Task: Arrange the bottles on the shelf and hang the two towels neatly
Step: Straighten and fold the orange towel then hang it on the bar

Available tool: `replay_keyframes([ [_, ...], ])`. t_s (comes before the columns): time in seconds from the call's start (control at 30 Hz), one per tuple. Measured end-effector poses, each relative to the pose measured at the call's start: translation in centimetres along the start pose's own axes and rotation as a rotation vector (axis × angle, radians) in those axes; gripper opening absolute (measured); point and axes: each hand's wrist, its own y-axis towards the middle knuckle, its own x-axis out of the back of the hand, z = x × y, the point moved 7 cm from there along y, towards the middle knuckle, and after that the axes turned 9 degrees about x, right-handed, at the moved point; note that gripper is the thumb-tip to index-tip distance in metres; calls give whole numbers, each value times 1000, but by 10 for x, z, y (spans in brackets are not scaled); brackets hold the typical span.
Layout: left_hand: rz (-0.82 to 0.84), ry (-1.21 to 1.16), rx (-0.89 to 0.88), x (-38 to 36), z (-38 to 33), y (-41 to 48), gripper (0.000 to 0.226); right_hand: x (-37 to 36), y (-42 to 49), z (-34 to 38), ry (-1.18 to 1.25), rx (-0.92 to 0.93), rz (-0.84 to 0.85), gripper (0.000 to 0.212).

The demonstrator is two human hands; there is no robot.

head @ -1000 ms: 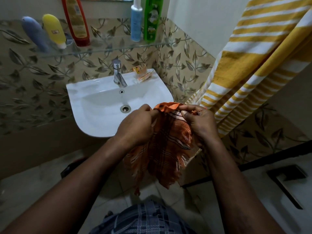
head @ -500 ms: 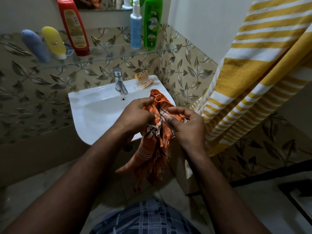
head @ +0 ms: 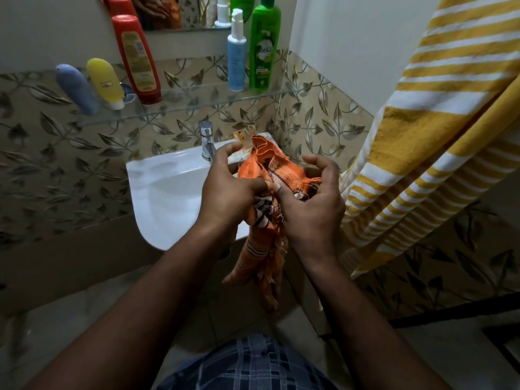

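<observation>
Forearms [head: 146,299] converge before the sink [head: 166,198], left grip [head: 229,190] and right grip [head: 312,212] each clamped on the bunched orange towel [head: 268,161].

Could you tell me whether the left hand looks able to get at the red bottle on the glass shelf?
Probably not at once: the left hand grips the orange towel. Nothing stands between it and the red bottle, though, so letting go should free it.

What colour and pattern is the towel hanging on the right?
The hanging towel is yellow with white stripes; head view.
</observation>
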Motion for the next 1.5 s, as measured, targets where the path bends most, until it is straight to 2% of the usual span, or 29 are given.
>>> replay_keyframes([
  [0.1,-12,-172,134,-5,15,-5,74,0,3,1,43,-27,-37,63],
  [0.17,-1,-243,162,-6,20,-6,64,1,3,0,75,-36,-38,63],
  [0.3,6,-317,139,-4,20,-8,51,-1,0,-1,136,-51,-33,55],
  [0.47,23,-376,123,-2,19,-13,42,-5,-5,-7,194,-110,-11,34],
  [0.63,37,-425,129,4,19,-24,35,-5,-10,1,179,-108,13,29],
  [0.83,78,-470,146,15,14,-35,14,-3,-24,6,254,-214,28,23],
  [1.03,132,-455,95,17,12,-57,11,2,-35,21,224,-207,49,45],
  [1.17,235,-359,1,10,13,-78,54,7,-35,20,256,-232,11,30],
  [1.27,197,-164,-146,9,15,-89,66,8,-39,15,308,-273,-8,25],
  [1.4,47,1,-243,20,19,-87,47,9,-43,8,339,-304,-17,19],
  [1.5,8,-94,-198,29,21,-87,36,11,-48,2,410,-362,-30,23],
])
